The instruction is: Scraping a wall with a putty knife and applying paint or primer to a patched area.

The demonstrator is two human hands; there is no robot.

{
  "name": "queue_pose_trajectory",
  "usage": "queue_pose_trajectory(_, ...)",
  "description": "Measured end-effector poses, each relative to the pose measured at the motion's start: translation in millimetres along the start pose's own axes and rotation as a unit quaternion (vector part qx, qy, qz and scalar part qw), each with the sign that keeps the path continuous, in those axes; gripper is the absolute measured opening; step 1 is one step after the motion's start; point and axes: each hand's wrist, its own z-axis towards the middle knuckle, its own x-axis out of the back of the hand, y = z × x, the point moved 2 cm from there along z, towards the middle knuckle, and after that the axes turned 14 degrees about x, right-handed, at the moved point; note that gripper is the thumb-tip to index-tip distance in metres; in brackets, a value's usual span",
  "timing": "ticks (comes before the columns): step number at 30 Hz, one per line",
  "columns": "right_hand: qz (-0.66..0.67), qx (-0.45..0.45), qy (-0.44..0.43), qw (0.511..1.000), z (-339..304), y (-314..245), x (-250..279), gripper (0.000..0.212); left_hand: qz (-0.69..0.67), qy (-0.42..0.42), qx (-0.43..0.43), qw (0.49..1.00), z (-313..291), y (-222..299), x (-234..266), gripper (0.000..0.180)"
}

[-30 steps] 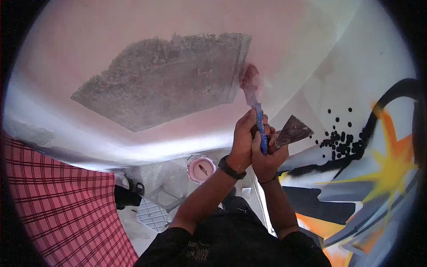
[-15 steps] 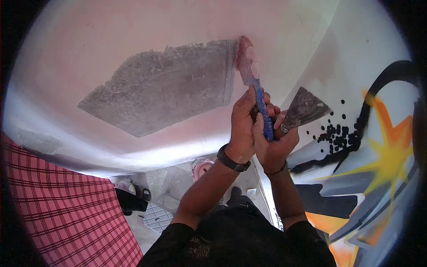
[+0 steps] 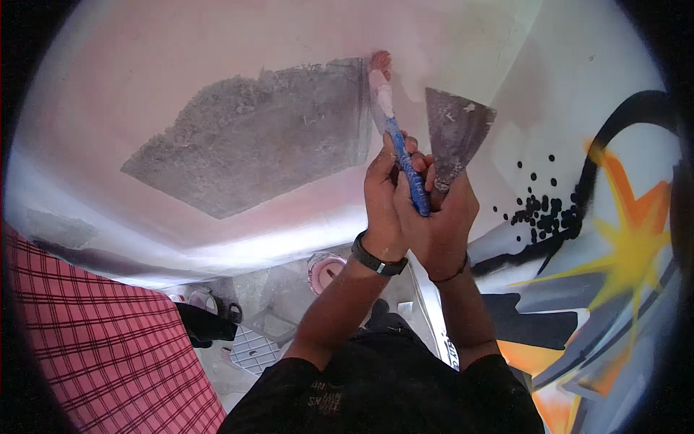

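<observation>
Both my hands are raised close together in front of a pink-white wall (image 3: 303, 32). My left hand (image 3: 383, 194), with a dark watch at the wrist, is closed around the blue handle of a paintbrush (image 3: 409, 168). Pink paint coats the brush head, which lies at the wall beside the right edge of a bare grey patch (image 3: 260, 137). Gripped in my right hand (image 3: 447, 226) is a putty knife (image 3: 460, 132), its wide, stained blade pointing up. The right thumb lies along the brush handle, touching my left hand. The putty knife's handle is hidden by the fingers.
Below stands a bucket (image 3: 318, 273) of pink paint on the floor. A white plastic grid (image 3: 253, 352) lies left of my body. Red checked cloth (image 3: 108, 333) hangs at lower left. On the right, a wall (image 3: 614, 246) carries a black, yellow and orange mural.
The paintbrush has shifted slightly left and up along the patch's edge. My right hand has turned, swinging the putty knife's blade from pointing up-right to nearly straight up.
</observation>
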Motion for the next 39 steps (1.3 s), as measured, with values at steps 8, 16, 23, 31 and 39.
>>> queue_pose_trajectory(8,0.031,0.021,0.038,0.999,-13.2,8.0,3.1,0.037,0.098,0.047,-0.036,0.993,-5.7,-11.8,2.0,0.032)
queue_pose_trajectory(16,0.086,-0.033,0.067,0.993,-35.6,23.9,-1.5,0.038,0.116,0.098,-0.034,0.988,-12.2,-21.6,9.8,0.035)
queue_pose_trajectory(23,0.048,-0.060,0.072,0.994,-36.5,21.0,8.0,0.033,0.118,0.048,0.017,0.992,-7.1,-22.1,7.3,0.037)
queue_pose_trajectory(31,0.030,-0.012,0.072,0.997,-8.3,13.5,18.1,0.032,0.119,0.042,0.012,0.992,5.8,-17.8,-13.2,0.029)
queue_pose_trajectory(39,0.008,-0.037,0.046,0.998,-7.8,21.7,12.4,0.032,0.030,0.054,0.035,0.998,8.0,-22.4,4.8,0.036)
